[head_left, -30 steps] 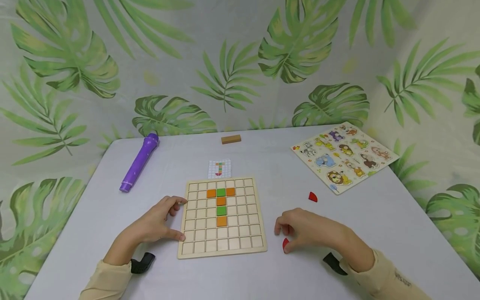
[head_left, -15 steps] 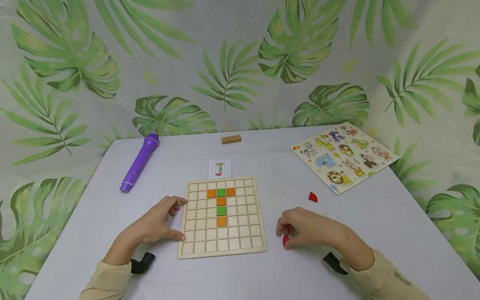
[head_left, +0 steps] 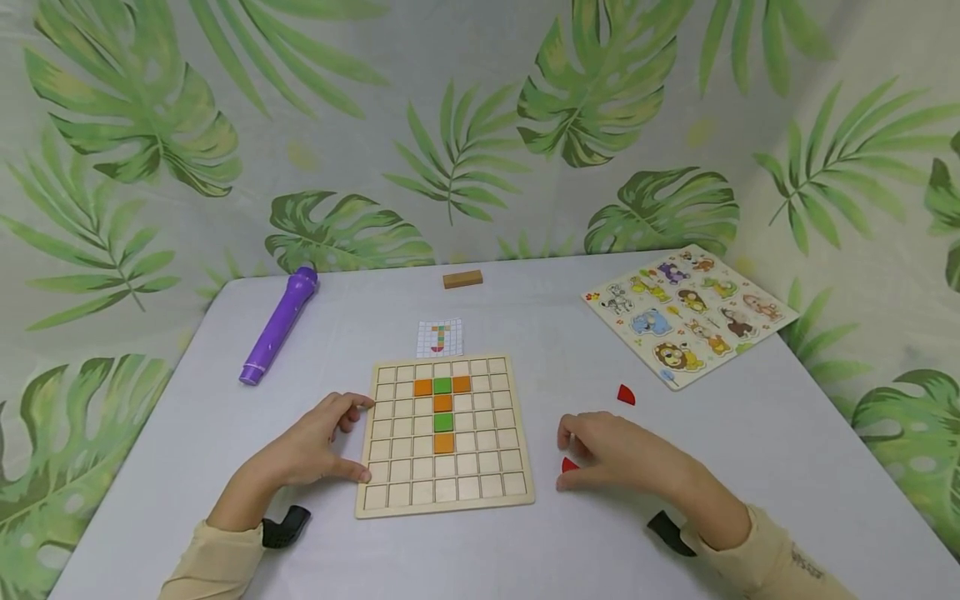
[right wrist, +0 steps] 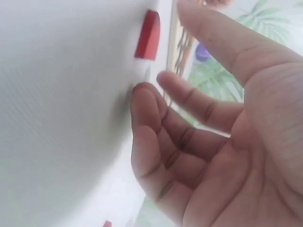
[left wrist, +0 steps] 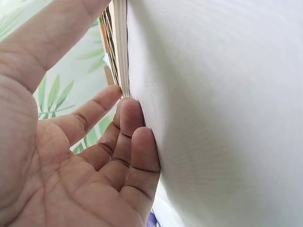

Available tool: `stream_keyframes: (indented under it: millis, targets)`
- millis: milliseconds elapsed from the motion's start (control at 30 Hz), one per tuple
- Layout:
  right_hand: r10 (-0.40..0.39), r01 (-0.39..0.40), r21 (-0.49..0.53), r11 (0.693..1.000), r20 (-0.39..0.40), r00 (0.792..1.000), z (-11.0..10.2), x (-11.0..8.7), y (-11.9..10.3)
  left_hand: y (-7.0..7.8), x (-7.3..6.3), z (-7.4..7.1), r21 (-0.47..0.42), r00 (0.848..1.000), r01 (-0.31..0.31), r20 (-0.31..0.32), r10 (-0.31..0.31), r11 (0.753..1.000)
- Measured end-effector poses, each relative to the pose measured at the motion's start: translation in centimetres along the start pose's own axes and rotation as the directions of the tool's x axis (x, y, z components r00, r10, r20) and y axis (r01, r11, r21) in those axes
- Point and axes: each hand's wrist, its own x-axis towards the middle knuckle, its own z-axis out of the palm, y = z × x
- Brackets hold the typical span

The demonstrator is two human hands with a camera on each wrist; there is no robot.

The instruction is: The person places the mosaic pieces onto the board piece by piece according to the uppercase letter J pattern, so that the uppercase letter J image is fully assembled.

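Observation:
A wooden grid board (head_left: 486,486) lies on the table, with orange and green square tiles set in a T shape. My left hand (head_left: 318,442) touches its left edge with thumb and index finger spread apart. In the left wrist view the fingertips meet the board's side (left wrist: 121,52), the other fingers resting on the cloth. Right of the board, my right hand (head_left: 626,454) hovers with thumb and index finger parted around a red quarter-circle piece (head_left: 569,465). The right wrist view shows that red piece (right wrist: 148,37) on the table, seemingly apart from the fingers.
Another red quarter-circle (head_left: 626,394) lies beyond the right hand. Behind the board sits a small pattern card (head_left: 440,350), then a wooden block (head_left: 462,279). A purple microphone-shaped toy (head_left: 279,325) is at left, an animal puzzle board (head_left: 690,312) at right.
The near red piece has shifted slightly away from me and turned. My right thumb and index finger have spread wider around it. The left hand has stayed still.

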Motion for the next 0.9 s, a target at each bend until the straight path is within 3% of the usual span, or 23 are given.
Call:
stream_keyframes:
  millis: [100, 300, 633, 900]
  targets:
    - [0.018, -0.018, -0.014, 1.000, -0.013, 1.000, 0.2, -0.1, -0.2, 0.0, 0.0, 0.0, -0.003, 1.000, 0.000, -0.001, 0.000, 1.000]
    - [-0.018, 0.016, -0.066, 0.998, -0.032, 0.999, 0.5, -0.1, -0.3, 0.0, 0.0, 0.0, -0.001, 1.000, -0.008, -0.003, 0.008, 1.000]
    - [-0.112, 0.112, 0.004, 0.994, 0.007, 0.994, 0.2, 0.1, 0.4, -0.1, 0.0, 0.1, -0.005, 1.000, -0.005, -0.001, 0.005, 1.000]
    - [-0.031, 0.030, -0.027, 0.999, -0.054, 0.998, 0.3, 0.0, 0.9, 0.0, 0.0, 0.0, 0.004, 1.000, -0.005, -0.004, 0.005, 1.000]
